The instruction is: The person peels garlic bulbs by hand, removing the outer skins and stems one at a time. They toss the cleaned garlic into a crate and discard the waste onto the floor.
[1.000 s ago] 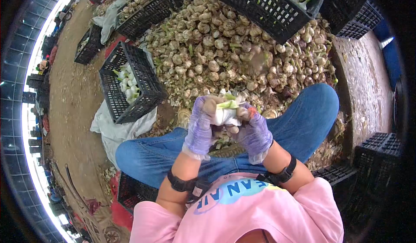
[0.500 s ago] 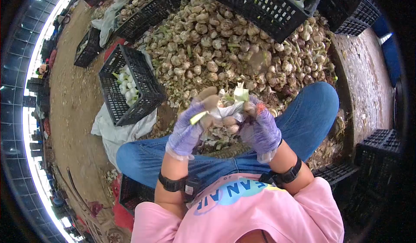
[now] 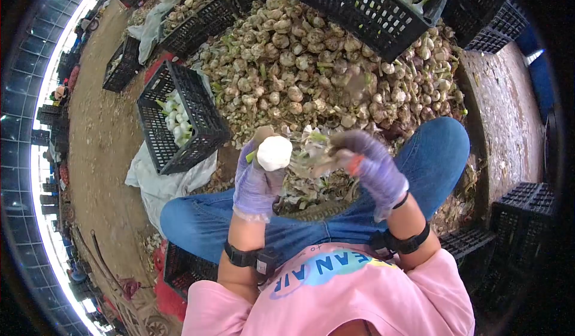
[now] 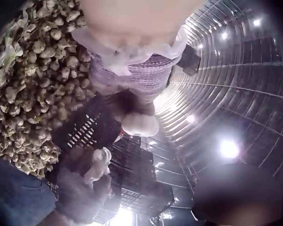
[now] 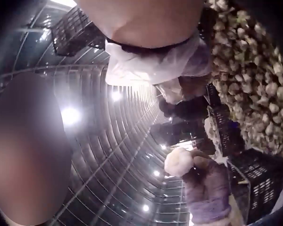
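A clean white garlic bulb (image 3: 274, 153) is gripped in the gloved left hand (image 3: 256, 183), a green stem end showing beside the fingers. The left wrist view shows that bulb (image 4: 140, 125) below the left hand (image 4: 129, 77). To the right, apart from the bulb, the gloved right hand (image 3: 376, 171) has its fingers bent and blurred around pale loose skins (image 3: 312, 150). White skin (image 4: 99, 165) hangs at the right hand (image 4: 80, 188) in the left wrist view. From the right wrist, the bulb (image 5: 179, 161) appears at the left hand's fingertips, the left hand (image 5: 210, 190) below it.
A large heap of unpeeled garlic (image 3: 287, 60) lies ahead. At the left stands a black crate (image 3: 206, 129) with white bulbs (image 3: 176, 119) in it. Another black crate (image 3: 383, 27) overhangs the heap. Skins lie between the legs, and more crates (image 3: 521, 210) stand at the right.
The hands were together at the garlic and have moved apart. The left hand now holds the bulb with its rounded white face up; the right hand has moved right with loose skins.
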The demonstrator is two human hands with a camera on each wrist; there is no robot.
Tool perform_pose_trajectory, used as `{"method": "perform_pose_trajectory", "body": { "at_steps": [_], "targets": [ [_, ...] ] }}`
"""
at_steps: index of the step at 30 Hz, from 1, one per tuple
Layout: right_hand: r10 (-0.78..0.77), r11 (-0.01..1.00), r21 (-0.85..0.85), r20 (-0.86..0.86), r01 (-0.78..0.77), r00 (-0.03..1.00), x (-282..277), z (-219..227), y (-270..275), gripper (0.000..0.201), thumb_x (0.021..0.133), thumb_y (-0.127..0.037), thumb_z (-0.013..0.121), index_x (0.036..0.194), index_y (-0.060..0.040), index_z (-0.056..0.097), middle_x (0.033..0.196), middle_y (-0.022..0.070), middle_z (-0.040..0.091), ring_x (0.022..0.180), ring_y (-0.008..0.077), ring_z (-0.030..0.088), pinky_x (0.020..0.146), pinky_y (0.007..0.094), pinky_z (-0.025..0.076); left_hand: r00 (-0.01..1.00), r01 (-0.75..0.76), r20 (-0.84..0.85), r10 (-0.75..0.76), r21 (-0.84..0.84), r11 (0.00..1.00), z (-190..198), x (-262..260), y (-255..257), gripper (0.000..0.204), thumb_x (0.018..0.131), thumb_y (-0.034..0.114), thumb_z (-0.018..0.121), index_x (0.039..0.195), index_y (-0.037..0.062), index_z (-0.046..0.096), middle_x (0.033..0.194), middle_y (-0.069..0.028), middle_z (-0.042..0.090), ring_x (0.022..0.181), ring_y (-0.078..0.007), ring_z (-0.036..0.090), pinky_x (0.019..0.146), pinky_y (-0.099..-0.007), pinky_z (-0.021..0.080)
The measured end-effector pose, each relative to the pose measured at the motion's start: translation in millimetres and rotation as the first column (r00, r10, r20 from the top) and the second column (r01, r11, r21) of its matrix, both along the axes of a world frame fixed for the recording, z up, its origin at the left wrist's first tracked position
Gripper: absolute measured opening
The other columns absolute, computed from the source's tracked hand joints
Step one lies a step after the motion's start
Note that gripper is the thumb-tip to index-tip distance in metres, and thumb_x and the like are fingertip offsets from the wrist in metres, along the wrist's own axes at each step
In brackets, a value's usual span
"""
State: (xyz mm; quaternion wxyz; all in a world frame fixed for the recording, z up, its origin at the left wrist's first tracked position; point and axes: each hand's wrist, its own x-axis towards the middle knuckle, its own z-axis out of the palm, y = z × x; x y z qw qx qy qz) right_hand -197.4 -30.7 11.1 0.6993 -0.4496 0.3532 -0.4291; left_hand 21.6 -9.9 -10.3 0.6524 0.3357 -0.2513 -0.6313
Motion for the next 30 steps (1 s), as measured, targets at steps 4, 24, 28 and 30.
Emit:
{"method": "perform_pose_trajectory", "body": {
  "at_steps": [4,24,28,30],
  "targets": [
    [0.105,0.989,-0.088,-0.122,-0.116,0.987,16,-15,0,0.038,0.084,-0.022,0.058,0.114,0.0005,0.053,0.102,0.0082,0.06,0.093,0.0145,0.054,0.084,0.0288,0.043,0.972,0.03,-0.234,-0.018,0.047,0.998,2,-4,-8,0.049,0.073,0.027,0.073,0.111,0.0013,0.054,0.102,-0.0092,0.061,0.088,-0.019,0.063,0.067,-0.0281,0.058],
    [0.13,0.937,0.341,-0.138,-0.076,0.982,25,-103,-38,0.039,0.084,-0.029,0.06,0.112,-0.0021,0.053,0.086,-0.0007,0.054,0.067,0.0042,0.048,0.058,0.0185,0.041,0.524,-0.355,0.847,-0.088,0.311,0.881,-82,108,-167,0.039,0.08,0.017,0.063,0.113,-0.0002,0.054,0.106,-0.0133,0.06,0.088,-0.0187,0.061,0.072,-0.0262,0.049],
    [0.087,0.913,0.406,-0.09,-0.043,0.992,29,-98,-52,0.031,0.081,-0.012,0.059,0.109,0.001,0.054,0.089,0.0032,0.058,0.078,0.0082,0.05,0.068,0.0221,0.043,0.019,-0.365,0.834,-0.551,0.519,0.773,-206,168,-126,0.045,0.074,0.024,0.066,0.113,0.0052,0.055,0.105,-0.0165,0.061,0.091,-0.0288,0.06,0.082,-0.0317,0.046],
    [0.099,0.915,0.402,-0.119,-0.043,0.988,31,-109,-55,0.035,0.081,-0.015,0.061,0.11,0.0019,0.053,0.093,0.0045,0.058,0.078,0.009,0.051,0.069,0.0228,0.043,0.059,-0.321,0.79,-0.61,0.594,0.738,-248,163,-119,0.048,0.073,0.03,0.066,0.115,0.0107,0.055,0.118,-0.0202,0.053,0.107,-0.0306,0.053,0.089,-0.0364,0.042]
  ]
}}
